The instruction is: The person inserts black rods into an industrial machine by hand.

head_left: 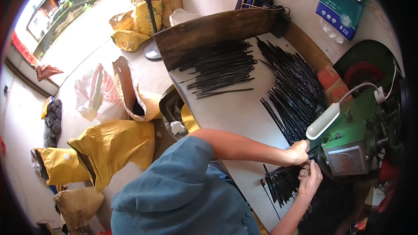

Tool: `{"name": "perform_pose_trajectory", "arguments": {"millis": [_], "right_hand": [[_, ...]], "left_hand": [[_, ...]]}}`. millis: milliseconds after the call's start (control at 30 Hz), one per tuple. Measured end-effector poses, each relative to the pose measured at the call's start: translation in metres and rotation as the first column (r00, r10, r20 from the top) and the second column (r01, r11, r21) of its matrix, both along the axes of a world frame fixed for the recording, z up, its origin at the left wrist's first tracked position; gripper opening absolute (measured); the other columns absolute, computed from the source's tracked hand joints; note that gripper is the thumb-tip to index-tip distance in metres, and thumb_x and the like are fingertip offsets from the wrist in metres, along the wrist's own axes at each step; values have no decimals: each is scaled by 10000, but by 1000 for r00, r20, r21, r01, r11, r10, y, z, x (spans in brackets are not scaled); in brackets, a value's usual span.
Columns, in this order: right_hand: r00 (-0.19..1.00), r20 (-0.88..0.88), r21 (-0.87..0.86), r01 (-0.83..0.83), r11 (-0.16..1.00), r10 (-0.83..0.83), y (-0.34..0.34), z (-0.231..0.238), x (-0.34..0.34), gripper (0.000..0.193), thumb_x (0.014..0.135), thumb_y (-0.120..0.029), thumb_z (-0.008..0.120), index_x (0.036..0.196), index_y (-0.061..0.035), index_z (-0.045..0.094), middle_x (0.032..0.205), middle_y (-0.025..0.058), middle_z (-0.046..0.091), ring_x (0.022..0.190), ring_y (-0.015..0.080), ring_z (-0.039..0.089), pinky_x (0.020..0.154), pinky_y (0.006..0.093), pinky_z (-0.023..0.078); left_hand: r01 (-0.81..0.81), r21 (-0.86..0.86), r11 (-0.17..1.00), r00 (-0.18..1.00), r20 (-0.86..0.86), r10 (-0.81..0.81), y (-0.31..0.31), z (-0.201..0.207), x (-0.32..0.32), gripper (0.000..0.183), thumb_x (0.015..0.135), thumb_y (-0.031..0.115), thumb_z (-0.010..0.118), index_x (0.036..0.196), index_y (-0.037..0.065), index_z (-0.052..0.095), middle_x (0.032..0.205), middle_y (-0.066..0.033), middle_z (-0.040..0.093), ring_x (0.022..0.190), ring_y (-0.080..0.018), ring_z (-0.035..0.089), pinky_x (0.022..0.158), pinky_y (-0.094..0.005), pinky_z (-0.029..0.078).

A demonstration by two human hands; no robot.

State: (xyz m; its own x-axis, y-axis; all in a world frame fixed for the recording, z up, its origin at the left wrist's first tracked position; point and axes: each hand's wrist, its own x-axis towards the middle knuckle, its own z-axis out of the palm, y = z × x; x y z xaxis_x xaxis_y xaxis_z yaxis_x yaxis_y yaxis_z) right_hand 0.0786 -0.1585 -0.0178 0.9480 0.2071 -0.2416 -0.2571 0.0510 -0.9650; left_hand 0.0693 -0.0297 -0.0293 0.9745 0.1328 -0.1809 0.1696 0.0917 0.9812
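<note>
Both hands meet at the front of a green machine (348, 135), beside its dark working end. My left hand (298, 152) is closed, its fingers curled and mostly turned away; a thin dark piece shows beside it, at the machine. Just below, my right hand (310, 178) has bent fingers pinched close to the left hand. What lies between the fingers is too small to make out. A bundle of thin black rods (281, 186) lies on the table left of my right hand. Beyond my left hand spreads a long pile of black rods (296, 91).
Another stack of black rods (217, 67) lies on the table (244, 115) against a wooden rim board (209, 28). A white lamp (323, 121) hangs over the machine's near side. Yellow sacks (122, 141) and a plastic bag (98, 95) stand on the floor to the left.
</note>
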Motion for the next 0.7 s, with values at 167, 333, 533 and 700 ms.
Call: {"name": "perform_pose_trajectory", "arguments": {"millis": [167,333,533,700], "right_hand": [[940,269,-582,-15,813,209,-55,-2,-7,150,820,-126,490,831,16,535,601,37,518,411,78,466,352,188,328],[811,272,-959,274,75,519,-82,20,-47,148,749,-83,503,886,-36,533,980,104,519,806,330,533,654,391,429],[732,269,-932,362,-24,626,-90,0,-40,226,756,-14,426,958,-17,527,1047,143,501,838,305,552,684,376,464],[659,324,-911,412,34,679,-99,0,-32,129,692,8,470,818,-15,490,794,121,496,775,266,560,610,367,479]], "left_hand": [[47,-69,997,998,-47,-50,4,2,-2,181,618,-12,546,737,4,409,613,-92,487,518,-166,526,439,-286,417],[70,-52,996,995,-61,-73,-4,0,-2,186,634,-46,545,714,15,389,621,-87,490,505,-165,530,448,-291,430],[240,583,776,960,-24,-278,38,36,-19,171,650,67,580,796,-4,526,659,-83,547,620,-163,546,544,-284,441],[91,960,266,946,0,-325,140,31,-38,272,701,107,536,949,-7,534,717,-161,569,658,-257,566,615,-340,439]]}}
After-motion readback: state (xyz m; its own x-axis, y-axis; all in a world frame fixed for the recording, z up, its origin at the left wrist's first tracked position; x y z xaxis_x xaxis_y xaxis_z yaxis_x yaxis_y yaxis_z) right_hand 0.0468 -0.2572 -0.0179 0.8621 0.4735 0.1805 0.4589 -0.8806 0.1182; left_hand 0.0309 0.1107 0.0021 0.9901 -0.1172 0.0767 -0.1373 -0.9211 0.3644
